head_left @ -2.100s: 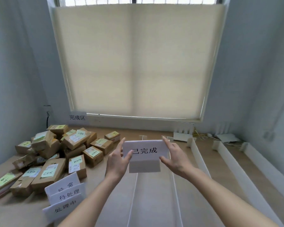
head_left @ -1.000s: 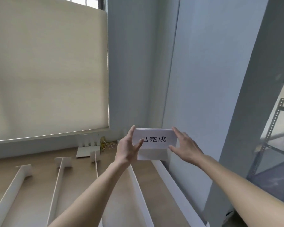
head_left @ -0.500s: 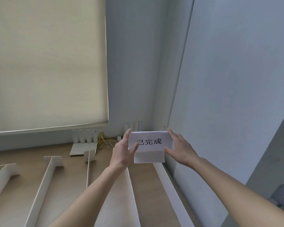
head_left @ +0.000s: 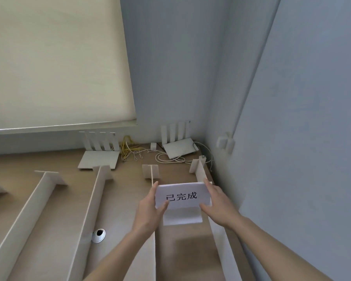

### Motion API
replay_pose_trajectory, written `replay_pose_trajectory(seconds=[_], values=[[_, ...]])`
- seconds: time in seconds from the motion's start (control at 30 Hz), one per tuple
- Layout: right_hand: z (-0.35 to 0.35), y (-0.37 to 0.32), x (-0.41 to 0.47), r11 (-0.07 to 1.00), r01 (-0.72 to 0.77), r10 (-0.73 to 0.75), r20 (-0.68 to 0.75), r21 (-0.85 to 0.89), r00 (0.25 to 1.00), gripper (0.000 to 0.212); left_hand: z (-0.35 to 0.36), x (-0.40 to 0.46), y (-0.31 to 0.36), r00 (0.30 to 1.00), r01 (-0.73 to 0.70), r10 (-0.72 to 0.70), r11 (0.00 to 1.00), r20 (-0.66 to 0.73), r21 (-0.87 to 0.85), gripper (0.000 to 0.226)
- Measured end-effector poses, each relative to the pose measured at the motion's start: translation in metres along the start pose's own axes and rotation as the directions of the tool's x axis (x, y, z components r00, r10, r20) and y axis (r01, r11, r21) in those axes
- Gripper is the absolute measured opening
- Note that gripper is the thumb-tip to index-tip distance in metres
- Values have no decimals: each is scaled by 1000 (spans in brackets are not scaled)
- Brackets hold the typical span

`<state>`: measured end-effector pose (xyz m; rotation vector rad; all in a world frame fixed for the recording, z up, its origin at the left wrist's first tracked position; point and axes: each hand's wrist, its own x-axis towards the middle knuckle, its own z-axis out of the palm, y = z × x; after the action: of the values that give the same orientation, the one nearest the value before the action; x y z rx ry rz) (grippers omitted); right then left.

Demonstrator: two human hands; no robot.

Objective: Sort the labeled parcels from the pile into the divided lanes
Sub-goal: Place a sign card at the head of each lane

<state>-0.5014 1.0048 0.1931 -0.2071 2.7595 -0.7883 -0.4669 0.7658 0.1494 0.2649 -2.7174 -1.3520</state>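
Observation:
A folded white paper sign (head_left: 181, 196) printed with black characters is held up over the rightmost lane (head_left: 186, 248) of the wooden table. My left hand (head_left: 150, 209) pinches its left edge, thumb on the front. My right hand (head_left: 216, 201) pinches its right edge. White divider walls (head_left: 89, 207) run toward me and split the table into several lanes; the rightmost lane lies between two dividers (head_left: 217, 230) near the wall. No parcels are in view.
Two white routers (head_left: 98, 157) (head_left: 179, 148) with upright antennas stand at the back by the wall, with yellow and white cables (head_left: 130, 151) between them. A round cable hole (head_left: 98, 235) sits in a middle lane. The wall (head_left: 292, 159) is close on the right.
My view swung right from the parcel pile to the table's right end, then tilted down. Both hands carried the sign along and now hold it lower, over the rightmost lane.

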Motion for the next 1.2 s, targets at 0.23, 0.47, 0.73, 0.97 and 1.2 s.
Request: replay_pose_trajectory(seconds=[0.23,0.47,0.73,0.97,1.2], values=[[34,53,123,1000,5,-4,21,-15,1000,86,80,95,-48,995,97,-97,995,5,16,79],[63,68,219,999,44,-44,33,6,999,85,108,180,-88,990,137,-137,991,-23,12,83],[81,80,283,1000,22,-21,59,-21,998,84,134,236,-119,985,171,-171,985,-35,15,88],[98,91,304,999,11,-8,75,-31,997,85,148,250,-126,983,183,-182,982,-12,43,90],[98,94,308,999,8,-4,80,-49,997,85,148,253,-123,978,208,-208,976,-3,59,92]])
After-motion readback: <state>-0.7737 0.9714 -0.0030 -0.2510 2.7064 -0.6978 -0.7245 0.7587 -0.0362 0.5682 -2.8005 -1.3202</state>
